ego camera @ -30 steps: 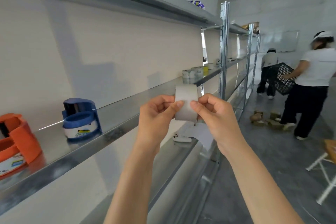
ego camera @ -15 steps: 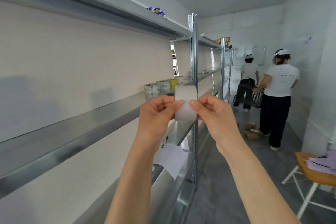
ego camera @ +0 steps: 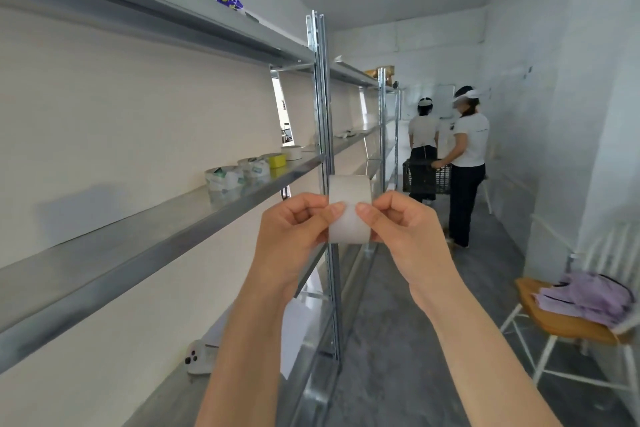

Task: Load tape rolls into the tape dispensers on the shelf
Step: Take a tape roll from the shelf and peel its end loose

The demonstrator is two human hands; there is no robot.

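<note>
A white tape roll (ego camera: 349, 191) is held edge-on in front of me, at chest height beside the shelving. My left hand (ego camera: 294, 232) pinches its left side with thumb and curled fingers. My right hand (ego camera: 398, 229) pinches its right side the same way, both thumbs meeting on the roll's face. Several more tape rolls (ego camera: 239, 175), wrapped, yellow and white, stand in a row on the middle metal shelf (ego camera: 114, 260) ahead on the left. No tape dispenser is in view.
A steel upright post (ego camera: 323, 121) stands just behind the roll. A white device (ego camera: 199, 357) and paper lie on the lower shelf. Two people (ego camera: 464, 163) with a black crate stand down the aisle. A chair (ego camera: 568, 322) with purple cloth is at the right.
The view has swung right along the shelf: the blue and orange dispensers have left the frame at the left. Both hands keep pinching the roll as before.
</note>
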